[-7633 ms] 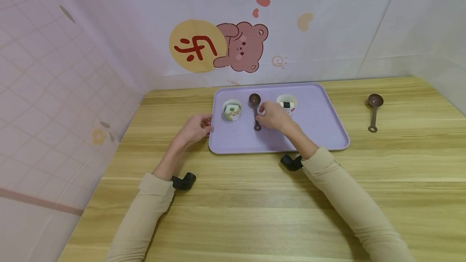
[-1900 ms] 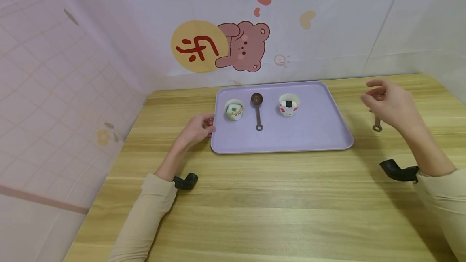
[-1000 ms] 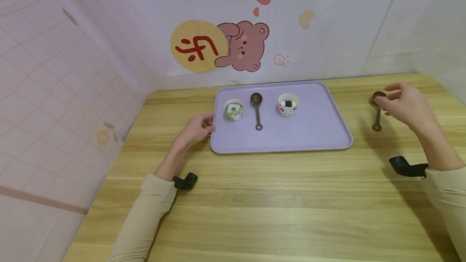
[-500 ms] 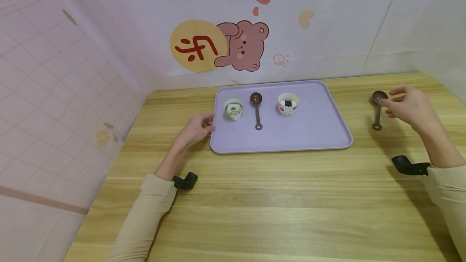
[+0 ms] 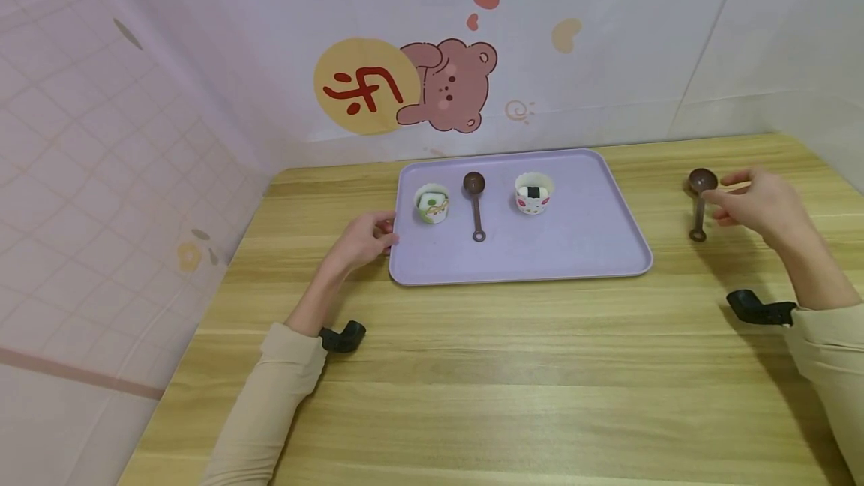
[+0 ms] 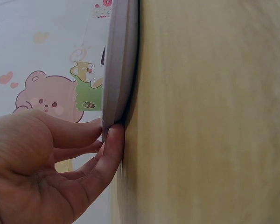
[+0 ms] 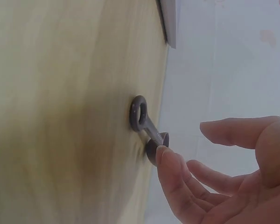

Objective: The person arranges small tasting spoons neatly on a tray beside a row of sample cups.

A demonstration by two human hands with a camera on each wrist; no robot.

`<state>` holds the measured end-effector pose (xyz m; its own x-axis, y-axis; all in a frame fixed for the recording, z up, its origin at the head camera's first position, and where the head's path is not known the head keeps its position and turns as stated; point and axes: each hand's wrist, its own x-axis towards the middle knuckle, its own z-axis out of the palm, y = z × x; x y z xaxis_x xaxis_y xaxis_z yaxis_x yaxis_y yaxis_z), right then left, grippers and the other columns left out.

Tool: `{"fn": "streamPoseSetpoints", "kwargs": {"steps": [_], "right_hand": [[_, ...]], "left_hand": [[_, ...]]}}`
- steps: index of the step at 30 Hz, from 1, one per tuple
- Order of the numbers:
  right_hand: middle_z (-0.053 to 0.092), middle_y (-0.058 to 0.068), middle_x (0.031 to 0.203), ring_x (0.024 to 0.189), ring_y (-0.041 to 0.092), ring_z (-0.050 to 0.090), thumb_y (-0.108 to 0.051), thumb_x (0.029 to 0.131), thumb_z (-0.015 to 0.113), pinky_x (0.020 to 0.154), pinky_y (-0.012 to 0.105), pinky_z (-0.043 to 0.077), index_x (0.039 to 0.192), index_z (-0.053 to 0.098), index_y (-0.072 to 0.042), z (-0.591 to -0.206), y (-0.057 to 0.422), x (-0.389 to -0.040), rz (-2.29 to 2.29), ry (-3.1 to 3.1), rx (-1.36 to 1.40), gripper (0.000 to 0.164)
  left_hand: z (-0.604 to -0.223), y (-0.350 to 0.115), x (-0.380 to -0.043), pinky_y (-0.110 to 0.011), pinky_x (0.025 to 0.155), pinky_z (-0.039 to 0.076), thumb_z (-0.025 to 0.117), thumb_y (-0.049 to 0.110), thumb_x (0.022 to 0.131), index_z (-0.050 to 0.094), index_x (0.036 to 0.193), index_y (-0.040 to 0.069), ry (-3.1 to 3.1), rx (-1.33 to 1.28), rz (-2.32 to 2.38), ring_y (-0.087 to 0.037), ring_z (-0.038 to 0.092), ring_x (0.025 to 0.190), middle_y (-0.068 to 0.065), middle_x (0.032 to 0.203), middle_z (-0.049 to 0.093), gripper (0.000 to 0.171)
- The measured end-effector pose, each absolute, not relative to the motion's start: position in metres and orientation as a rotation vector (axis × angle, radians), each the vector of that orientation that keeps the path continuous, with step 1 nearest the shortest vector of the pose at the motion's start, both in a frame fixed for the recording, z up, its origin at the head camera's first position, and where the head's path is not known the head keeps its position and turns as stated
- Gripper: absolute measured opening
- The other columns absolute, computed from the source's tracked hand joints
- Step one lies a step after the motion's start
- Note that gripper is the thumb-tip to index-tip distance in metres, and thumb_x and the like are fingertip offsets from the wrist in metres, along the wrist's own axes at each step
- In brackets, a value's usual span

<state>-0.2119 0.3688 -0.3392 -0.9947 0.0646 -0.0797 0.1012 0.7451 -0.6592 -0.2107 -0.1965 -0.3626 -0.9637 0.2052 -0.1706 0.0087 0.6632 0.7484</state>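
My left hand [image 5: 362, 240] pinches the left rim of a lilac tray [image 5: 574, 246]; in the left wrist view, its digits sit on both sides of the tray edge [image 6: 117, 70]. Far to the right, my right hand [image 5: 766, 205] is over a brown measuring spoon [image 5: 699, 208] lying on the table, bowl toward the wall. In the right wrist view, one fingertip [image 7: 164, 156] overlaps the spoon where handle and bowl meet, and thumb and fingers are spread apart. Another brown measuring spoon [image 5: 476, 208] lies on the tray between two paper cups.
The green-patterned paper cup [image 5: 433, 214] at the tray's left holds a white and green piece. In the pink-patterned cup [image 5: 532, 205] sits a white piece with a black band. A wall with a printed bear [image 5: 448, 88] rises behind the wooden table [image 5: 472, 381].
My right hand has gone from the spoon on the tray across to the spoon at the right, and lately lowered slightly beside it. My left hand has stayed at the tray's rim.
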Motion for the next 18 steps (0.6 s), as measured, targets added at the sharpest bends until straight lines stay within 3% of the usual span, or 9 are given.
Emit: {"fn": "streamPoseSetpoints", "kwargs": {"steps": [5, 18], "right_hand": [[0.069, 0.002, 0.080, 0.062, 0.008, 0.068, -0.027, 0.102, 0.056, 0.060, 0.025, 0.059, 0.136, 0.031, 0.025, -0.3413, 0.3694, -0.2124, -1.169, 2.827, 0.131, 0.067], [0.070, 0.003, 0.078, 0.064, 0.007, 0.067, -0.023, 0.101, 0.057, 0.061, 0.023, 0.057, 0.133, 0.032, 0.026, -0.3477, 0.3709, -0.2159, -1.135, 2.770, 0.112, 0.064]], "left_hand": [[-0.3640, -0.1964, -0.2116, -0.028, 0.081, 0.056, 0.058, 0.000, 0.100, 0.042, 0.150, -0.005, 2.634, 0.171, 1.196, -0.025, 0.057, 0.097, -0.019, 0.116, 0.056, 0.052], [-0.3635, -0.1975, -0.2118, -0.027, 0.080, 0.056, 0.058, 0.001, 0.100, 0.042, 0.150, -0.005, 2.629, 0.167, 1.208, -0.025, 0.057, 0.098, -0.018, 0.116, 0.055, 0.052]]}}
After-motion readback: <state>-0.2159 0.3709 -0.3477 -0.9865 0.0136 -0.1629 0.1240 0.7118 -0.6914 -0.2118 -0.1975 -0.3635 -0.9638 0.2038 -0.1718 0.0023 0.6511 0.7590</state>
